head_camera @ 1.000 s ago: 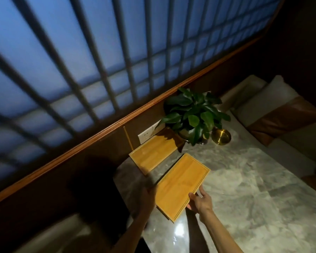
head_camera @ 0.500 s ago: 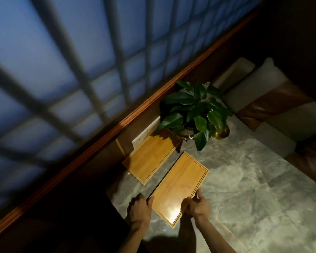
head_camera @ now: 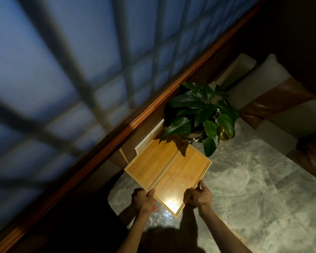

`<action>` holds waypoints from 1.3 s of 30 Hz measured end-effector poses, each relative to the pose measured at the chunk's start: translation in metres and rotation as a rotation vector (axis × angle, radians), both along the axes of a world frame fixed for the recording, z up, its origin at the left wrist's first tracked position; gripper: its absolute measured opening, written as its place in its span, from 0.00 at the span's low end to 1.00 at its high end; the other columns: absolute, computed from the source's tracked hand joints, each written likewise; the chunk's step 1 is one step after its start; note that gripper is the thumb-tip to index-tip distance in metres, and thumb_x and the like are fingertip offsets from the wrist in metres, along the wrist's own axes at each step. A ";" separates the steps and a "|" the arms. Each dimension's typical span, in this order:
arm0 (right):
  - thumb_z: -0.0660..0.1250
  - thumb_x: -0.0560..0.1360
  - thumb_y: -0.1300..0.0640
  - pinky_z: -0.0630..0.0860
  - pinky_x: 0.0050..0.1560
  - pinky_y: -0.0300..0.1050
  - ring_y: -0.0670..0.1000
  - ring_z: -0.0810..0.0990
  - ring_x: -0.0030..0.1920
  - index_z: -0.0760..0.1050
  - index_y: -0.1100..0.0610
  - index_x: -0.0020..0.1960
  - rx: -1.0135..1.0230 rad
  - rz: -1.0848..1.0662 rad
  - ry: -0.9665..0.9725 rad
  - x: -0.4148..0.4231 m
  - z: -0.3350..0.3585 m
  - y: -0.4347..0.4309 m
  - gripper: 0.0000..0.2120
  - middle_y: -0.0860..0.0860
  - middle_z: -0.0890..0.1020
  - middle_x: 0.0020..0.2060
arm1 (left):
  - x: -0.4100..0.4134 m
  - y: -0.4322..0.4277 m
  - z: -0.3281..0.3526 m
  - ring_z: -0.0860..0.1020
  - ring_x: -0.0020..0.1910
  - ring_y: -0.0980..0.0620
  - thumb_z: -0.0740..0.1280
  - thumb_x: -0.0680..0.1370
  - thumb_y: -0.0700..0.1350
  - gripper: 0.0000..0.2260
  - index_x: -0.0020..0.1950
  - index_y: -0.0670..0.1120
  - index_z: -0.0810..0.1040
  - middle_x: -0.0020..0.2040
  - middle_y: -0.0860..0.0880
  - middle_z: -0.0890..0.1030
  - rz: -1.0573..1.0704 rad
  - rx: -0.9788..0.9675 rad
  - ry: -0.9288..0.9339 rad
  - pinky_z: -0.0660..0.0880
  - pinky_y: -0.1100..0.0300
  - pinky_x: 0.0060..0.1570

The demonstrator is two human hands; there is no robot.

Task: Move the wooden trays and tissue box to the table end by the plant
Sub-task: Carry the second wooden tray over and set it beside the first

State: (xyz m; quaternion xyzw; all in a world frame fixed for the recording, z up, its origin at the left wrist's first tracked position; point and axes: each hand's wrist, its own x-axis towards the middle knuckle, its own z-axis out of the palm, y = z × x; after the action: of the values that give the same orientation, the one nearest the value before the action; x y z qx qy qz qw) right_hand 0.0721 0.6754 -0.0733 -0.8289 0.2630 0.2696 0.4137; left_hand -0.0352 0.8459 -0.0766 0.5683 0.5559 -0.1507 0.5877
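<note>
1. Both hands grip the near tray (head_camera: 182, 181): the left hand (head_camera: 144, 200) on its left corner, the right hand (head_camera: 199, 197) on its near right edge.
2. The far tray (head_camera: 151, 166) lies touching it, by the wall.
3. Both trays hold nothing (only a light glare).
4. The plant (head_camera: 199, 114) stands just beyond on the desk (head_camera: 244, 189).

Overall level: dim, warm overhead light.
Glare: a bright spot is seen on the near wooden tray (head_camera: 179, 181), and a fainter one on the surface (head_camera: 244, 179) beside it.
Shadows: leaf shadows are cast onto both trays; a head shadow lies at the bottom edge.
Blur: the window lattice (head_camera: 62, 70) is smeared.
Distortion: lines are bent at the edges.
</note>
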 end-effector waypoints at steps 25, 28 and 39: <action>0.62 0.77 0.52 0.71 0.70 0.56 0.60 0.71 0.69 0.60 0.51 0.76 -0.240 0.713 -0.202 -0.043 0.033 -0.018 0.28 0.53 0.73 0.69 | -0.003 -0.019 0.041 0.66 0.66 0.45 0.66 0.74 0.50 0.29 0.72 0.56 0.58 0.70 0.44 0.64 -0.824 0.747 0.032 0.69 0.51 0.63; 0.52 0.79 0.41 0.60 0.74 0.67 0.65 0.40 0.78 0.41 0.37 0.78 -0.367 0.971 -0.010 -0.071 0.019 -0.014 0.31 0.40 0.38 0.77 | -0.005 -0.020 0.032 0.43 0.78 0.39 0.60 0.77 0.56 0.30 0.75 0.63 0.47 0.80 0.45 0.42 -1.199 0.720 0.084 0.47 0.38 0.75; 0.49 0.82 0.44 0.53 0.73 0.70 0.65 0.35 0.78 0.55 0.51 0.79 -0.546 1.374 0.015 -0.062 0.035 -0.014 0.27 0.52 0.43 0.81 | 0.007 -0.021 0.050 0.46 0.78 0.38 0.58 0.80 0.51 0.26 0.76 0.62 0.51 0.79 0.49 0.39 -1.296 0.659 0.195 0.57 0.42 0.74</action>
State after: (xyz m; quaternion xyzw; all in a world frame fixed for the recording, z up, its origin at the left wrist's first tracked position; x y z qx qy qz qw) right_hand 0.0101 0.6618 -0.0387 -0.8782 -0.2550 0.3983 -0.0710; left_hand -0.0277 0.8251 -0.0271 0.9143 0.1746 -0.3429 0.1269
